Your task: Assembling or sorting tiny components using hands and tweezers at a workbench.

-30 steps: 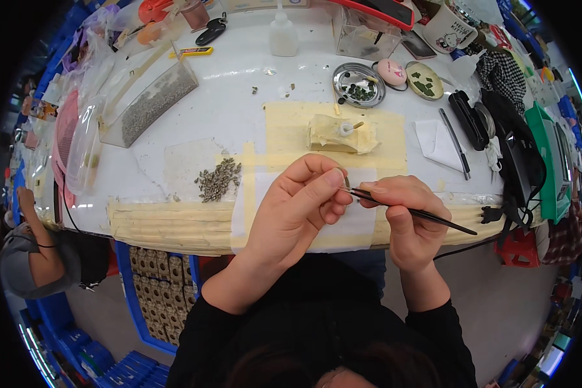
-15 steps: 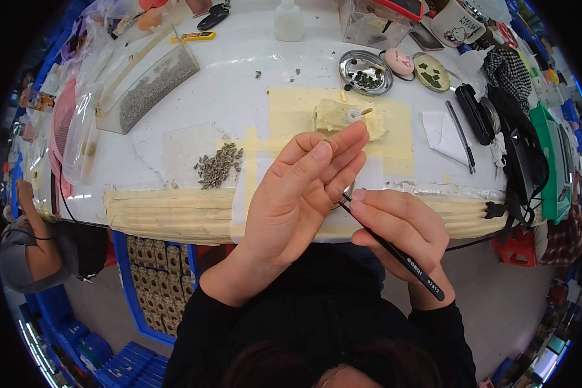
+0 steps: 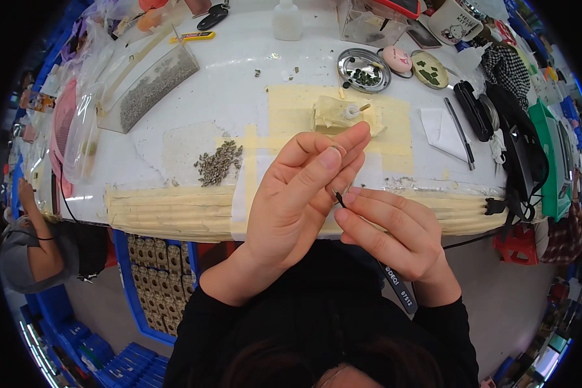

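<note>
My left hand [image 3: 297,187] is raised over the table's front edge, palm turned toward the right hand, with thumb and forefinger pinched together. Whatever sits between those fingertips is too small to make out. My right hand [image 3: 398,233] grips a pair of black tweezers [image 3: 399,290]; their tips meet the left hand's lower fingers, and their handle slants down below my right palm. Beyond the fingertips, a block wrapped in yellowish tape [image 3: 326,118] with a white nozzle-like piece lies on taped paper. A heap of small grey parts [image 3: 218,163] lies left of my left hand.
A clear bin of grey grains [image 3: 152,90] stands at the left. Farther right are a metal dish [image 3: 348,58] and a cream dish [image 3: 428,58], both with dark green bits, and a pen [image 3: 458,132]. A blue tray [image 3: 128,284] of patterned blocks sits below the table. Another person [image 3: 29,255] is at far left.
My right hand has shifted slightly left and turned, so the tweezers' handle now points more steeply down, partly behind the palm. The left thumb has moved slightly toward the forefinger.
</note>
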`<act>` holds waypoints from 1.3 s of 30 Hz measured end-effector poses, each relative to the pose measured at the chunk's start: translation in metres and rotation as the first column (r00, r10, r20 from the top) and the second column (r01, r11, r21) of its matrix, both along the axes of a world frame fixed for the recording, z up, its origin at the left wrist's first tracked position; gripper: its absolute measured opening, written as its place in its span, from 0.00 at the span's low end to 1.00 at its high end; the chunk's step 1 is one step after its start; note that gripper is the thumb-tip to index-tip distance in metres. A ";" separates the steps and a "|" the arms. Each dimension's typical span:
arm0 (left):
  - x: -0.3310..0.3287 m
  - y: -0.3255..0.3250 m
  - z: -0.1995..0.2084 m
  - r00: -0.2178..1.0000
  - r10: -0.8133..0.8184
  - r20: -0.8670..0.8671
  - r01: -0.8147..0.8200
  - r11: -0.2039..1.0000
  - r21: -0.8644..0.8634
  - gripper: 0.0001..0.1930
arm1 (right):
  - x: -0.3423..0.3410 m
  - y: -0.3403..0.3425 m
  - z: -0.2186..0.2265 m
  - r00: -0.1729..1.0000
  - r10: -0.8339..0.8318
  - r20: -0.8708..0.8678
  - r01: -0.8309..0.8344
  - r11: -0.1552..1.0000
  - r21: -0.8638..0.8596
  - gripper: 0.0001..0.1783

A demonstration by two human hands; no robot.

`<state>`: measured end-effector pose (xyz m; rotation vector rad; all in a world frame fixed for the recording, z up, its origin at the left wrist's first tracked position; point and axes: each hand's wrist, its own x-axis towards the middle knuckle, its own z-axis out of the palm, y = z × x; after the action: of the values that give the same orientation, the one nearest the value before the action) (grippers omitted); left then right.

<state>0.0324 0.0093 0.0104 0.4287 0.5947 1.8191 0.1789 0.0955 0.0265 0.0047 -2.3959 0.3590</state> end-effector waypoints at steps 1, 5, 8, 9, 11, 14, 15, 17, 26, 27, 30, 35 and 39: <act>0.000 0.000 0.000 1.000 0.003 -0.003 -0.003 1.000 0.002 0.06 | -0.001 0.001 0.000 1.000 0.007 -0.009 -0.007 1.000 0.019 0.13; 0.001 -0.001 -0.001 1.000 0.016 -0.016 -0.016 1.000 0.006 0.05 | -0.002 0.001 -0.004 1.000 0.006 -0.019 -0.005 0.998 0.069 0.12; 0.002 -0.001 0.001 1.000 0.017 -0.019 -0.017 1.000 -0.014 0.05 | -0.004 0.001 -0.005 1.000 0.002 -0.029 0.000 0.997 0.074 0.11; 0.002 -0.001 0.002 1.000 0.018 -0.020 -0.018 1.000 -0.024 0.05 | -0.004 0.001 -0.005 1.000 0.003 -0.027 -0.001 0.997 0.079 0.11; 0.002 -0.002 0.001 1.000 0.012 -0.025 -0.013 1.000 -0.026 0.05 | -0.005 0.001 -0.005 1.000 0.004 -0.024 -0.002 0.996 0.089 0.11; 0.001 -0.002 0.001 1.000 -0.001 -0.017 0.000 1.000 -0.024 0.05 | -0.003 -0.001 -0.004 1.000 -0.010 -0.020 0.012 0.998 0.070 0.11; 0.001 -0.002 0.001 1.000 -0.003 -0.012 0.002 1.000 -0.022 0.05 | -0.003 0.000 -0.003 1.000 0.003 -0.022 -0.002 1.000 0.024 0.12; 0.002 -0.002 0.000 0.999 0.003 0.042 -0.001 0.999 -0.032 0.05 | -0.001 0.002 -0.001 0.999 0.029 -0.028 -0.031 0.997 -0.067 0.12; 0.003 -0.008 -0.012 0.990 -0.086 0.115 0.102 0.985 -0.140 0.04 | 0.001 0.002 -0.016 0.962 -0.127 -0.242 -0.193 0.313 -0.930 0.13; 0.004 -0.008 -0.009 0.991 -0.073 0.112 0.092 0.980 -0.174 0.04 | 0.000 0.003 -0.016 0.966 -0.124 -0.227 -0.188 0.263 -0.946 0.14; 0.003 -0.009 -0.009 0.991 -0.090 0.101 0.108 0.977 -0.182 0.04 | 0.000 0.004 -0.017 0.974 -0.136 -0.183 -0.147 0.242 -0.959 0.16; 0.000 -0.009 -0.013 0.969 -0.160 0.190 0.182 0.978 -0.106 0.05 | -0.001 0.004 -0.017 0.973 -0.129 -0.191 -0.159 0.228 -0.961 0.17; 0.001 -0.008 -0.016 0.960 -0.158 0.231 0.182 0.979 -0.088 0.04 | -0.002 0.004 -0.016 0.970 -0.131 -0.204 -0.168 0.245 -0.955 0.17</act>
<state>0.0336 0.0016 -0.0052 0.1915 0.4828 1.6338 0.1773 0.0990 0.0100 -0.4758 -1.5115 1.7327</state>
